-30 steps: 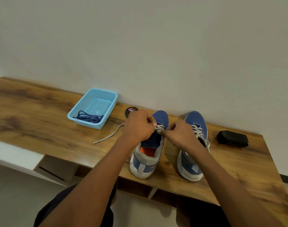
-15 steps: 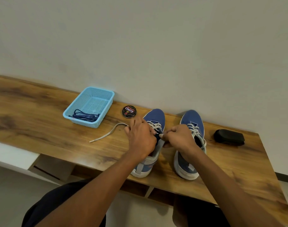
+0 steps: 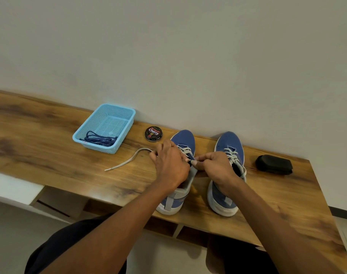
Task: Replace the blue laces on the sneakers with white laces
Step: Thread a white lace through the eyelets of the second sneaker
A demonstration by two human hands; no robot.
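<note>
Two blue sneakers stand side by side on the wooden bench, toes toward the wall. The left sneaker (image 3: 185, 140) has white lace through its front eyelets only. My left hand (image 3: 169, 165) covers its tongue and grips the white lace (image 3: 129, 160), whose free end trails left across the wood. My right hand (image 3: 215, 167) pinches the lace's other end at the shoe's right eyelets, fingertips almost meeting my left hand. The right sneaker (image 3: 230, 144) is laced in white. The blue laces (image 3: 98, 140) lie in a light blue basket (image 3: 117, 110).
A round shoe-polish tin (image 3: 153, 133) sits by the wall between the basket and the left sneaker. A black case (image 3: 274, 165) lies right of the right sneaker. The bench (image 3: 40, 151) ends at a front edge near my knees.
My left hand slid down over the shoe's tongue, uncovering the polish tin. My right hand kept its pinch at the eyelets. The loose lace end shifted a little on the wood.
</note>
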